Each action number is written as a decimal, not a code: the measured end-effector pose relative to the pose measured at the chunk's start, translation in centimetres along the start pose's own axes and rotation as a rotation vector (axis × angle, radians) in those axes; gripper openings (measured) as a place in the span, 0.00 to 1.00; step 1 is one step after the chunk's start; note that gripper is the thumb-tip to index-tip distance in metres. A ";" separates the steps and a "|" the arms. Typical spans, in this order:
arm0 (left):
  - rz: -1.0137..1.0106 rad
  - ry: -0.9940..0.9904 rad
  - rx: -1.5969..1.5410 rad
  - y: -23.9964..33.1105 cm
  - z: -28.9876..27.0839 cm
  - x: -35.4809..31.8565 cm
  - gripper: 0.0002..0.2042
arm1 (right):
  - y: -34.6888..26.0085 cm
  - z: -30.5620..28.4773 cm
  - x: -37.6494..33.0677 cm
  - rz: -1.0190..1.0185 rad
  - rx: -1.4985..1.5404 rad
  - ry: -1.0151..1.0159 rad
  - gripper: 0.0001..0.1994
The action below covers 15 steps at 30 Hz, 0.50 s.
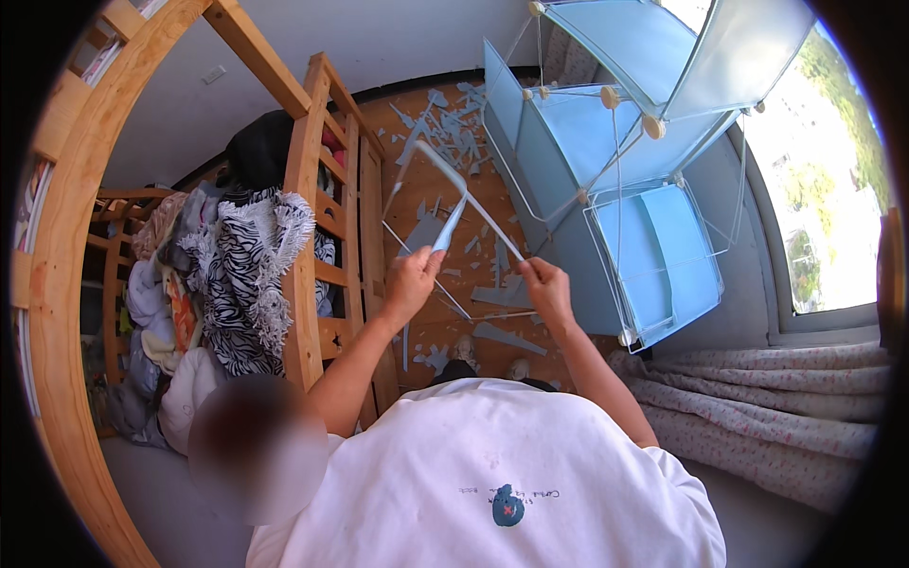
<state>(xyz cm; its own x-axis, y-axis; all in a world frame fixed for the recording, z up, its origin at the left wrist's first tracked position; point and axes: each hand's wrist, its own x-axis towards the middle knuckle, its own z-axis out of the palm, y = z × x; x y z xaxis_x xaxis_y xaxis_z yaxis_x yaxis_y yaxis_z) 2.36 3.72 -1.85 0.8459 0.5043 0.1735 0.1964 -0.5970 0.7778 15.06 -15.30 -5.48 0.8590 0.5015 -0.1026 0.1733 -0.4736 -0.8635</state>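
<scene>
Hands up front in the head view, both busy with the same bent wire frame. The left hand is pinched tight around one leg of the frame, right where a strip of pale blue plastic still clings to the wire. The right hand is closed around the other leg, a bit lower and to the right. So both grips are narrow and holding wire, and the frame rises from the hands and bends over at the far end, above the floor.

Underneath, the brown floor is littered with blue plastic shards, thickest far from the person near the wall, with a few longer slivers lying close to the feet. To the right sits a blue panel cabinet made of wire-edged panels with round cream connectors, leaning at odd angles, one panel tipped down toward the floor. Further right there's a bright window, and near it a flowery bedspread.

On the left a wooden bunk frame stands, with a pile of clothes beside it, including a zebra-striped piece draped over the top. The person's white shirt fills the near edge.
</scene>
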 end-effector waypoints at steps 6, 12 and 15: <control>0.059 0.011 0.084 0.3 -2.0 -1.3 0.13 | 2.5 -0.5 0.5 -0.064 -0.065 0.039 0.09; -0.236 -0.187 0.002 -1.3 0.0 -1.9 0.09 | 1.4 -1.7 0.7 -0.127 -0.133 0.033 0.09; -0.378 -0.131 -0.327 -3.6 1.9 -1.8 0.15 | 0.3 -0.6 -0.1 -0.192 -0.139 0.070 0.09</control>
<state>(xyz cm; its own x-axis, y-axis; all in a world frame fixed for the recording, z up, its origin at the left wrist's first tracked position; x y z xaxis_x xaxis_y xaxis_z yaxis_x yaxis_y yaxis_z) 1.06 3.77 -6.13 0.8048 0.5524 -0.2172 0.3531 -0.1515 0.9232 15.32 -15.92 -5.45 0.8346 0.5426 0.0951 0.3967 -0.4721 -0.7873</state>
